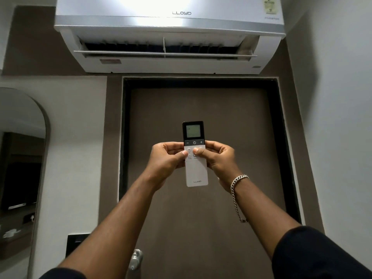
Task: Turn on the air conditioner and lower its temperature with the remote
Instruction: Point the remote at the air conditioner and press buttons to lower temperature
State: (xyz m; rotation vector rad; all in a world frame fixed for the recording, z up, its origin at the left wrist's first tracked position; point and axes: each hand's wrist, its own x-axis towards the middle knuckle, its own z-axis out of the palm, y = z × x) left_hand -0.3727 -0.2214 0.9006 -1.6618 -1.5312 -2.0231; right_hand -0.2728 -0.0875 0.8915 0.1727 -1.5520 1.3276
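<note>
Pale walls and a brown door [201, 198] are filling the background, with a mirror [22, 158] standing at far left and the air conditioner [169, 35] hanging overhead, its flap open. Left hand [164, 158] is clamping the remote [194, 154] along its left edge, thumb lying on the white buttons. Right hand [218, 158] is gripping the other edge likewise. Both thumbs are sitting below the minus key, so a press risks hitting a mode button instead; I cannot read the screen.
</note>
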